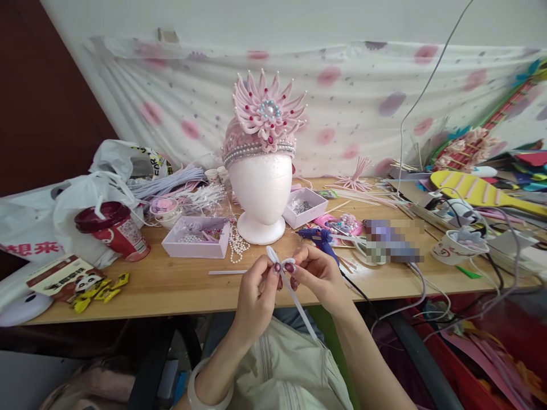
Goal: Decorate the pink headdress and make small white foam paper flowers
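Observation:
Between both hands is a white pipe cleaner (301,310), bent into loops at its upper end, with a straight tail hanging down toward my lap. My left hand (261,287) pinches the loops from the left, thumb and finger pressed together. From the right, my right hand (318,276) pinches the same loops, its fingertips close to the left ones. Behind the hands, a white foam head (262,191) wears a pink headdress (262,122) with a fan of beaded loops and a pearl flower centre. Another pale pipe cleaner (226,273) lies flat on the table, left of my hands.
A box of beads (196,250) and a pearl string (237,245) lie left of the foam head. Right of it are another box (305,213) and a blue glue gun (322,239) with its cord. A red lidded cup (115,233) stands at left, a paper cup (457,247) at right.

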### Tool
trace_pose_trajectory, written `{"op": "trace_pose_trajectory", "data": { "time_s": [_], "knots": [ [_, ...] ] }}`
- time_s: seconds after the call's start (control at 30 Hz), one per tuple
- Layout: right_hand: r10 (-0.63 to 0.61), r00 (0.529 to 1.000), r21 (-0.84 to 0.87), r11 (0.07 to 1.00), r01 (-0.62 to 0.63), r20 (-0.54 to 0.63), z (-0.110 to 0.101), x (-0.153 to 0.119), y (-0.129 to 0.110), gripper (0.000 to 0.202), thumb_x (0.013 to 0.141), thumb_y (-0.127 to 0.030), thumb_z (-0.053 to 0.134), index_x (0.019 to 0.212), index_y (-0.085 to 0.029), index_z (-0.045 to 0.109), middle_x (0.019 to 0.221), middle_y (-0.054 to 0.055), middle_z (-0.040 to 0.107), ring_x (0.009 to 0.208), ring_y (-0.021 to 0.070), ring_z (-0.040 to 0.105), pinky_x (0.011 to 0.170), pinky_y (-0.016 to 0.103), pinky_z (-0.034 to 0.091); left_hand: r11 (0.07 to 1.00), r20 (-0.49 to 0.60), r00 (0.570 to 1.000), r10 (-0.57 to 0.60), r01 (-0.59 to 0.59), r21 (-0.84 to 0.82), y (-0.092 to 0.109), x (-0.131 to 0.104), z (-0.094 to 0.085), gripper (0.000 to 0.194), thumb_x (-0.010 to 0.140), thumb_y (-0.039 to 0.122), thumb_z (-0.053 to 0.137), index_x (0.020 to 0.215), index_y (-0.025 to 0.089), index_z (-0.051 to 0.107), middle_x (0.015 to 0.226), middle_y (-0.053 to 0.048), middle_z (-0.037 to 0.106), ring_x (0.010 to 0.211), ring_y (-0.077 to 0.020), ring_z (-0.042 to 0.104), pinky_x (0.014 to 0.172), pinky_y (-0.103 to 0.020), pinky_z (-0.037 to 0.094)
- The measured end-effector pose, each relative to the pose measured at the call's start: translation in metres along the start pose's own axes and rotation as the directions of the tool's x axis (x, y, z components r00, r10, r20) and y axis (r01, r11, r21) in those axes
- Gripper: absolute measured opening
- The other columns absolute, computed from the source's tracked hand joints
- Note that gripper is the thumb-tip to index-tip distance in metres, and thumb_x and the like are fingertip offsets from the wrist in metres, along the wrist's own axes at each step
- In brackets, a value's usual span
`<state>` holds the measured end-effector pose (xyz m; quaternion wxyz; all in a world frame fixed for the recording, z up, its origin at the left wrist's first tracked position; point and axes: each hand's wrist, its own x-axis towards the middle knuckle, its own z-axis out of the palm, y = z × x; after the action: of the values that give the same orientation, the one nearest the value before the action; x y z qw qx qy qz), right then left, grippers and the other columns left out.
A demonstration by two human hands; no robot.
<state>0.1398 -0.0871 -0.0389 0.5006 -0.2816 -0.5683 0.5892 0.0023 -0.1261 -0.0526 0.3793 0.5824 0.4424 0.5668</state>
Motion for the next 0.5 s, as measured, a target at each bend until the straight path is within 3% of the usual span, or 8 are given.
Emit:
{"op": "trace_pose_trajectory", "data": {
  "time_s": [0.13, 0.23, 0.33, 0.5],
  "knots": [
    [0.0, 0.998, -0.016, 1.0, -0.001, -0.055, 0.001, 0.002, 0.003, 0.032, 0.07, -0.035, 0.079, 0.067, -0.018, 0.052, 0.063, -0.003, 0.057, 0.049, 0.0091, 0.053, 0.046, 0.021, 0.05, 0.997, 0.003, 1.0, 0.029, -0.03, 0.076, -0.004, 0.001, 0.001, 0.027, 0.097, 0.029, 0.039, 0.071, 0.022, 0.041, 0.066, 0.003, 0.043, 0.061, -0.0128, 0.044, 0.057, -0.025, 0.034],
    [-0.077, 0.979, -0.056, 0.996, 0.068, -0.188, 0.006, 0.003, 0.01, 0.025, 0.073, -0.027, 0.072, 0.066, -0.019, 0.05, 0.061, -0.004, 0.051, 0.05, 0.008, 0.05, 0.046, 0.019, 0.047, 0.974, -0.005, 0.993, 0.117, -0.113, 0.196, -0.01, 0.001, 0.002, 0.024, 0.096, 0.024, 0.038, 0.072, 0.022, 0.039, 0.068, 0.002, 0.046, 0.063, -0.0134, 0.046, 0.06, -0.026, 0.036],
    [-0.131, 0.953, -0.09, 0.99, 0.11, -0.275, 0.013, 0.004, 0.018, 0.023, 0.075, -0.026, 0.068, 0.066, -0.02, 0.048, 0.06, -0.005, 0.048, 0.05, 0.0082, 0.048, 0.047, 0.02, 0.046, 0.925, 0.006, 0.974, 0.226, -0.216, 0.314, -0.015, 0.001, 0.004, 0.02, 0.096, 0.019, 0.036, 0.076, 0.022, 0.041, 0.072, 0.0, 0.05, 0.067, -0.0148, 0.051, 0.063, -0.026, 0.038],
    [-0.076, 0.95, -0.103, 0.994, 0.047, -0.302, 0.021, 0.0, 0.026, 0.027, 0.078, -0.033, 0.066, 0.066, -0.021, 0.045, 0.055, -0.005, 0.048, 0.045, 0.0092, 0.045, 0.041, 0.021, 0.044, 0.818, 0.025, 0.92, 0.391, -0.36, 0.448, -0.022, 0.003, 0.005, 0.018, 0.094, 0.011, 0.036, 0.081, 0.022, 0.043, 0.073, -0.002, 0.054, 0.068, -0.0162, 0.052, 0.062, -0.027, 0.039]
  ]
}}
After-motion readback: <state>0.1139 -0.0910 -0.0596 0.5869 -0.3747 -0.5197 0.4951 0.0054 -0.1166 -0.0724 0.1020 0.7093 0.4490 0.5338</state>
